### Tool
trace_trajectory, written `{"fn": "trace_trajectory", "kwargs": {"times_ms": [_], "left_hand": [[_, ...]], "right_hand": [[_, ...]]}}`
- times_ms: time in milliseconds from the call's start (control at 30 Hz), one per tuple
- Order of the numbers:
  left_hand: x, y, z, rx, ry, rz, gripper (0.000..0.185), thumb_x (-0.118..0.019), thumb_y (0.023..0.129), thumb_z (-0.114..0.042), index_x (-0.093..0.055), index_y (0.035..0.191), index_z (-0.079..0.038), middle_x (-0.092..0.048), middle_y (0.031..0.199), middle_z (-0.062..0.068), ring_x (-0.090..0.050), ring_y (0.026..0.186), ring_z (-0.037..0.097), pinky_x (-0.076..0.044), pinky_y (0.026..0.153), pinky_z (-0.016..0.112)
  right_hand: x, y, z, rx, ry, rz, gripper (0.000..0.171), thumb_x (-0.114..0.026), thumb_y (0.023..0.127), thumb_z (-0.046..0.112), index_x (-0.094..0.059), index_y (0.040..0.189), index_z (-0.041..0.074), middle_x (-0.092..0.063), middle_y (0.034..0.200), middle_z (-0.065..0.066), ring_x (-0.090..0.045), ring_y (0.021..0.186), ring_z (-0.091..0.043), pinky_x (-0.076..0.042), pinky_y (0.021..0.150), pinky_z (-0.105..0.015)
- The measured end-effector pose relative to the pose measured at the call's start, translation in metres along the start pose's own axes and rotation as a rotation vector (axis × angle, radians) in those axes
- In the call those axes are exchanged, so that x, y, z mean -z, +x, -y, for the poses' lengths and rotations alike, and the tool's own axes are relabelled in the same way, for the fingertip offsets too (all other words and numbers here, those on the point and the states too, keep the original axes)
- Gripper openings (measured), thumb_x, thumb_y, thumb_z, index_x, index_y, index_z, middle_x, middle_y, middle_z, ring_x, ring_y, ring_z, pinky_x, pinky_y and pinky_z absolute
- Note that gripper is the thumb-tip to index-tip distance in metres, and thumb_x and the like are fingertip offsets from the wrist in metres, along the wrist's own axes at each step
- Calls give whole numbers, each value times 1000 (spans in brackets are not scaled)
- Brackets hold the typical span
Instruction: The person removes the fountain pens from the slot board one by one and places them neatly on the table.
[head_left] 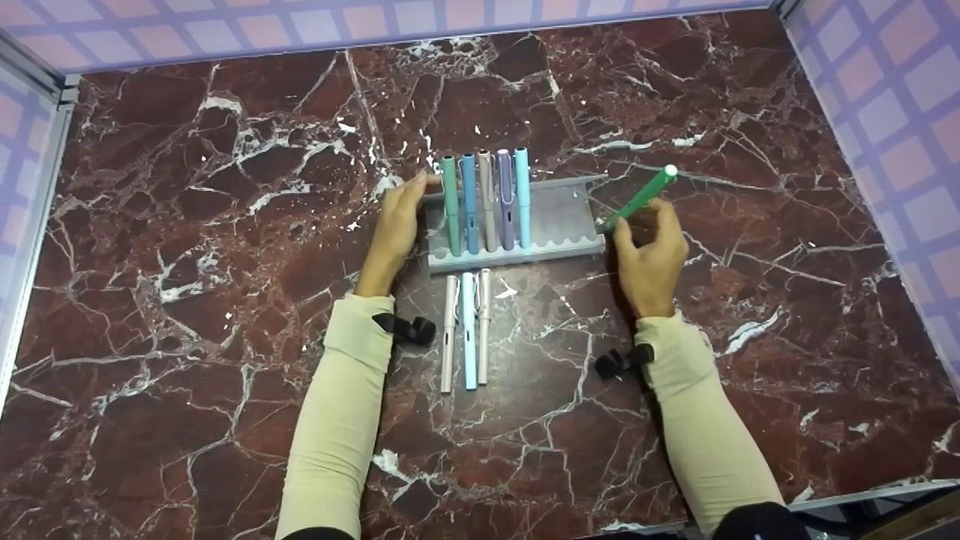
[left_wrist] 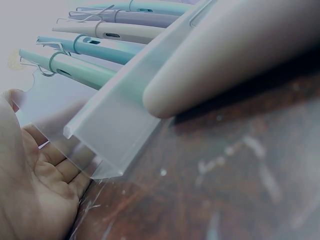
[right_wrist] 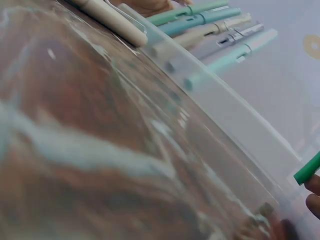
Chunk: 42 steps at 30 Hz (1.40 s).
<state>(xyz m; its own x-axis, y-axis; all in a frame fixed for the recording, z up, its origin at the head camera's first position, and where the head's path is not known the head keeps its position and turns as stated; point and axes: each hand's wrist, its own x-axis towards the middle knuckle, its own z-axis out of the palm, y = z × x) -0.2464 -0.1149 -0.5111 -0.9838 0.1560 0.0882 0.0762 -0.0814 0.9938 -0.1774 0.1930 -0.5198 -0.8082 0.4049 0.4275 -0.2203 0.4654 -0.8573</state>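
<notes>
My left hand [head_left: 397, 221] is at the left end of the clear stand [head_left: 559, 214], its fingers bent behind the see-through plate and holding that edge, with the gap between thumb and fingers mostly closed. My right hand [head_left: 652, 251] is just beyond the stand's right end, thumb and fingers drawn together in a pinch on a bright green pen [head_left: 643, 193]. That pen slants, its white-tipped end up and away to the right, its lower end near the stand's right edge; I cannot tell whether it touches. Five pens lean in the left and middle part of the stand, side by side, feet at the notched front strip: from the left, a dull green pen [head_left: 451, 210], a blue pen [head_left: 470, 199], a beige pen [head_left: 490, 225], a purple pen [head_left: 508, 217] and a light blue pen [head_left: 523, 202]. In front of the stand, between my forearms, three more pens lie roughly parallel on the table [head_left: 187, 420]: a pale pinkish pen [head_left: 448, 352] on the left, a pale blue pen [head_left: 470, 337] in the middle and a cream pen [head_left: 484, 337] on the right. The tabletop is dark red with white veins, and checked walls [head_left: 900, 97] stand around it. My sleeves [head_left: 337, 435] are pale yellow, with a black strap [head_left: 405, 328] at each wrist.
</notes>
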Motion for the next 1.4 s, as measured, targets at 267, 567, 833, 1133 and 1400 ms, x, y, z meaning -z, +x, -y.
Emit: {"fn": "trace_trajectory", "kwargs": {"times_ms": [267, 567, 833, 1133, 1400], "left_hand": [[0, 1, 0, -4, -9, 9, 45, -33, 108, -22, -69, 113, 5, -61, 69, 13, -51, 51, 16, -44, 45, 22], [-1, -1, 0, 36, 25, -12, 43, -34, 108, -23, -68, 117, 3, -69, 79, 7, -58, 57, 15, -50, 53, 24], [-1, 0, -1, 14, 11, -7, 43, -35, 108, -21, -69, 114, 4, -66, 74, 6, -54, 54, 14, -47, 49, 23], [1, 1, -2, 10, 35, -5, 44, -34, 108, -23, -69, 115, 3, -69, 79, 5, -58, 59, 16, -50, 55, 24], [0, 0, -1, 26, -3, 8, 44, -34, 108, -23, -67, 116, 4, -64, 72, 10, -53, 52, 15, -47, 47, 23]], "right_hand": [[1, 0, -1, 9, -13, 7, 21, -71, 86, -2, -63, 105, -7, -71, 94, -16, -68, 81, -18, -58, 77, -24], [3, -5, 2, -29, -52, -8, 22, -69, 85, -8, -62, 105, -11, -70, 94, -23, -67, 78, -24, -57, 74, -23], [16, -18, 4, -50, -41, 23, 22, -72, 84, -5, -64, 105, -7, -71, 93, -18, -65, 74, -12, -55, 70, -17], [30, -34, 37, -19, -24, 46, 21, -69, 81, -12, -62, 100, -13, -68, 88, -26, -62, 73, -8, -53, 69, -14], [32, -35, 34, -50, -30, 56, 21, -69, 81, -11, -62, 101, -14, -68, 88, -27, -60, 69, -4, -51, 66, -13]]}}
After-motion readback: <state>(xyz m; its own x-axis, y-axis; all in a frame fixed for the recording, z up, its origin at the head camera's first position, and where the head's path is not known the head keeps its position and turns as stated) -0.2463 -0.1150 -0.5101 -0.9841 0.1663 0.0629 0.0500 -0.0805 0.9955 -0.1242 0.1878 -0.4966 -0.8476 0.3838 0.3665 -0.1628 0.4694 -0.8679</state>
